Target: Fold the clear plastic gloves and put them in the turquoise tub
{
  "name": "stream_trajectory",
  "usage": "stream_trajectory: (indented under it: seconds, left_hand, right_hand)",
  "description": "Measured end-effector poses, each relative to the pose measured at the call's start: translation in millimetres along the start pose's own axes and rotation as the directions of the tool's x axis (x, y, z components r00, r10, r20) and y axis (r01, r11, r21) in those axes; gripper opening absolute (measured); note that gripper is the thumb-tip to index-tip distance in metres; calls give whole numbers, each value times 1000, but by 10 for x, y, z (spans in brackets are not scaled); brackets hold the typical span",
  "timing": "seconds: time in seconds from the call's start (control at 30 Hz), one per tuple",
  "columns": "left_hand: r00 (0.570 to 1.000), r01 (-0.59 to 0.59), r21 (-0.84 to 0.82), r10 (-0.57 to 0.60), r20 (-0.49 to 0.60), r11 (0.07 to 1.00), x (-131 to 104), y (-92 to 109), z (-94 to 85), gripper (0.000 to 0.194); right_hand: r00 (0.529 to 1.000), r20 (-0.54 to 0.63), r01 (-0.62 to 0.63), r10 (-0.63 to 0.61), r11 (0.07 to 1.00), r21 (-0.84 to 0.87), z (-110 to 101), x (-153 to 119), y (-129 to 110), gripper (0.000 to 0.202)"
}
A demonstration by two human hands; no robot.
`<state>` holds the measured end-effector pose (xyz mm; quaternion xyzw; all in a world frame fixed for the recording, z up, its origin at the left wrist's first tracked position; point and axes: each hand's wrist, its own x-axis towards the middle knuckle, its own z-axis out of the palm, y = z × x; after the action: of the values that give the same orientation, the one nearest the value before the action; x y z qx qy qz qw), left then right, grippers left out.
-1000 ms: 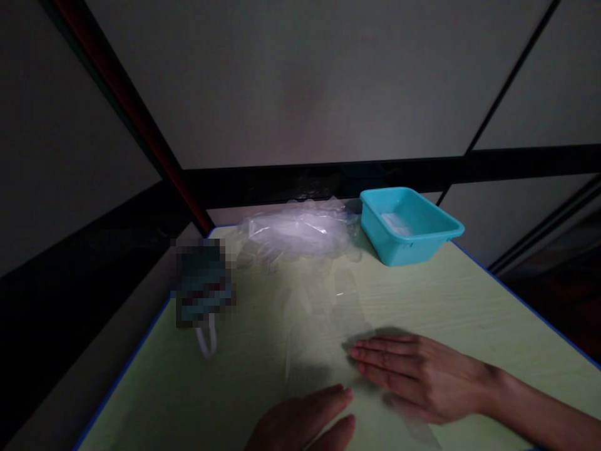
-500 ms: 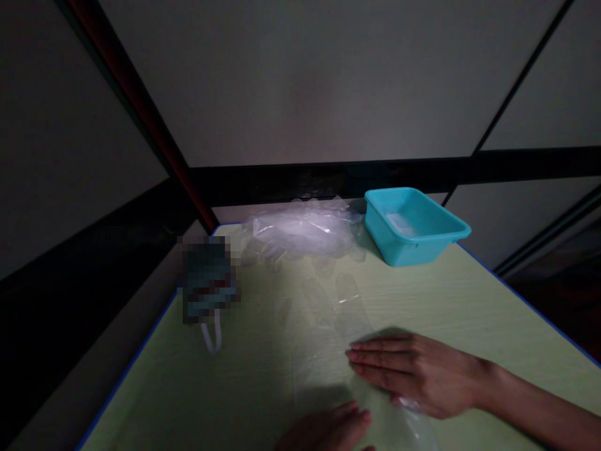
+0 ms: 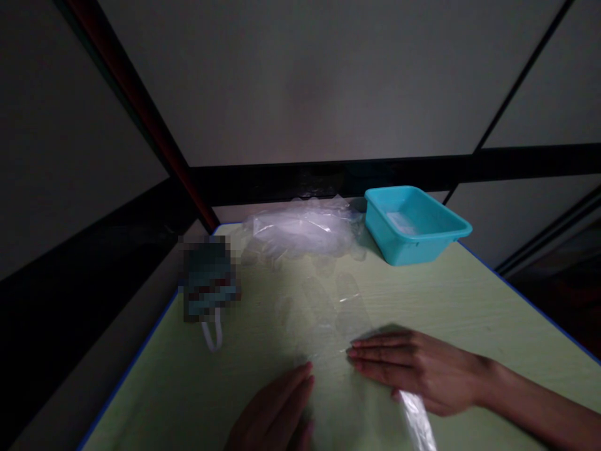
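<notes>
A clear disposable plastic glove (image 3: 350, 307) lies spread on the table, its see-through fingers pointing to the far side. My right hand (image 3: 413, 369) rests flat across its right part, fingers stretched out and side by side. From under that hand's thumb side a shiny folded strip of clear plastic (image 3: 417, 423) runs toward me. At the glove's near left edge is my left hand (image 3: 277, 410), fingers extended and thumb apart, partly cut off by the frame. Whether its fingertips touch the plastic is hard to see. Behind lies a heap of similar clear plastic gloves (image 3: 305, 232).
A turquoise plastic basin (image 3: 413, 247) with a pale item inside stands at the back right. On the left sits a blurred-out dark object with a white strap (image 3: 213, 335). The pale table (image 3: 188, 401) has a blue edge and meets cabinet panels behind.
My left hand has moved left and farther onto the table. My right hand stays nearly in place, and the plastic strip by its thumb now looks brighter and more tightly folded.
</notes>
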<state>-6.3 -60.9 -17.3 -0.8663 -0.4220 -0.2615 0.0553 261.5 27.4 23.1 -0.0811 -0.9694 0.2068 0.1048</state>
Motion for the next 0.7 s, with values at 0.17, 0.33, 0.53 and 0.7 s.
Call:
stream_trajectory:
  seconds: [0.17, 0.33, 0.53, 0.7]
  left_hand:
    - [988, 153, -106, -153, 9, 982, 13, -26, -15, 34]
    - [978, 198, -220, -208, -24, 955, 107, -33, -68, 22]
    - [960, 260, -258, -277, -31, 930, 125, -41, -34, 17]
    - [935, 343, -309, -353, 26, 887, 133, -59, -20, 15]
  right_hand:
    - [999, 41, -19, 19, 1000, 19, -30, 6, 3, 45]
    - [999, 39, -33, 31, 997, 64, -71, 11, 23, 46]
    - [997, 36, -67, 63, 992, 111, -108, 19, 60, 48]
    - [990, 72, -130, 120, 978, 163, -150, 41, 87, 46]
